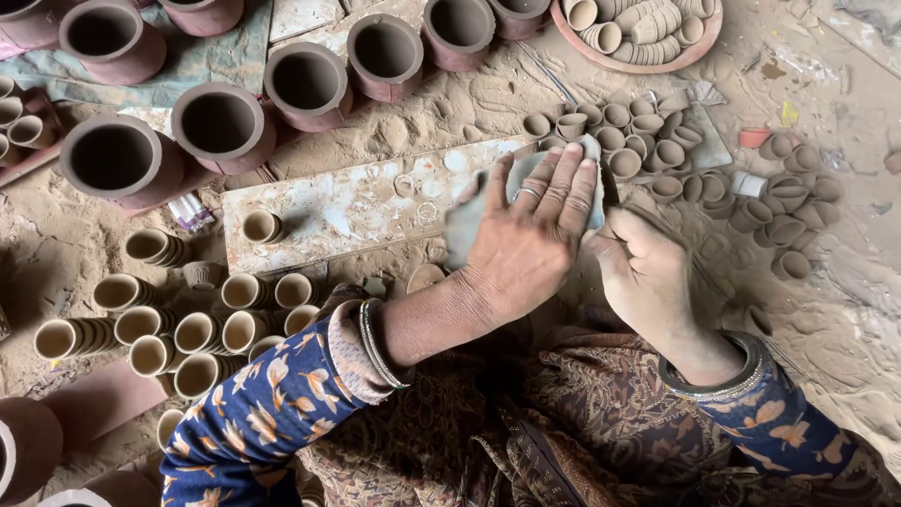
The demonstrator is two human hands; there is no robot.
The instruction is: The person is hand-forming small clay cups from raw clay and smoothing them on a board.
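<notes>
My left hand (pixel 530 235) lies flat, fingers spread, on a grey slab of wet clay (pixel 460 230) and presses it from above. A ring sits on one finger and bangles on the wrist. My right hand (pixel 648 277) is curled against the slab's right edge, touching it from the side. The clay rests over the right end of a pale dusty board (pixel 347 211). Most of the slab is hidden under my left hand.
A single small clay cup (pixel 261 226) stands on the board. Stacked small cups (pixel 178 324) lie at the left, loose ones (pixel 638 141) at the right. Large brown pots (pixel 225 127) line the back. A shallow dish of cups (pixel 638 33) sits at the top right.
</notes>
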